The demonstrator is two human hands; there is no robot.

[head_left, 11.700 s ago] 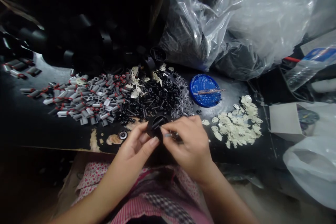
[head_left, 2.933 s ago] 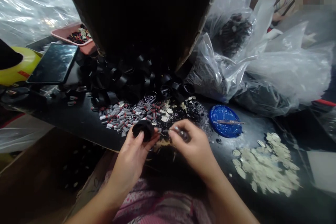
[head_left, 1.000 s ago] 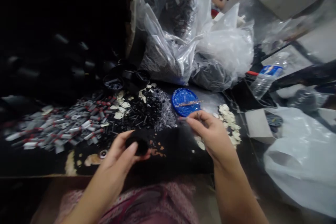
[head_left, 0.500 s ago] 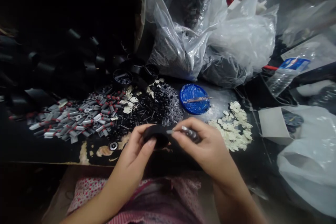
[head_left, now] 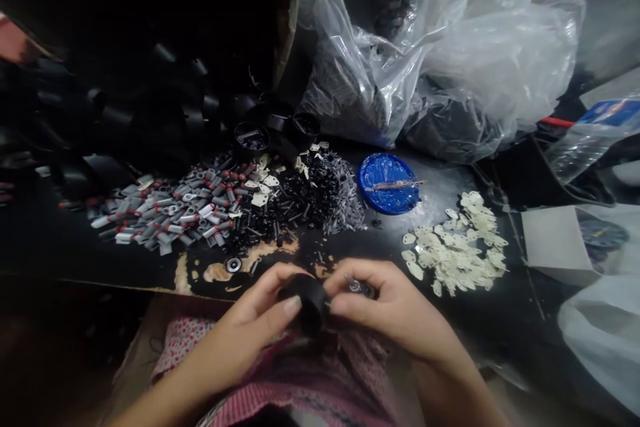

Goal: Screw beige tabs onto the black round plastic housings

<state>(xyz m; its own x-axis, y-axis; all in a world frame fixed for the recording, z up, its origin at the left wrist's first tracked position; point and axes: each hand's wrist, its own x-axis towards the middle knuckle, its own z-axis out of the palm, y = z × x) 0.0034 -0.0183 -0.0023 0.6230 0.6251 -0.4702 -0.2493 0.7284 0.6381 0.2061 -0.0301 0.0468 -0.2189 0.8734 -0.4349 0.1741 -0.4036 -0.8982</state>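
Above my lap, my left hand [head_left: 263,317] is closed around a round black plastic part [head_left: 311,303], its thumb across the near face. My right hand [head_left: 387,303] pinches at the right edge of that part, fingertips touching it. A shiny metallic piece [head_left: 359,287] shows in the curl of my right fingers; its full shape is hidden. Whatever sits between the right thumb and fingertip is too small to make out. Beyond my hands lie piles of black springs [head_left: 257,220] and thin grey pieces [head_left: 343,197].
Grey tubes with red bands [head_left: 175,210] are heaped at the left. A blue lid [head_left: 393,180] holding a brownish stick lies at centre. Cream plates [head_left: 450,250] are piled at the right, beside a white box [head_left: 555,240]. Clear plastic bags [head_left: 370,87] stand behind.
Both hands have come down closer to my lap. The black part is turned, and my right fingertips have moved in against its edge. The grey piece pinched there earlier is no longer visible.
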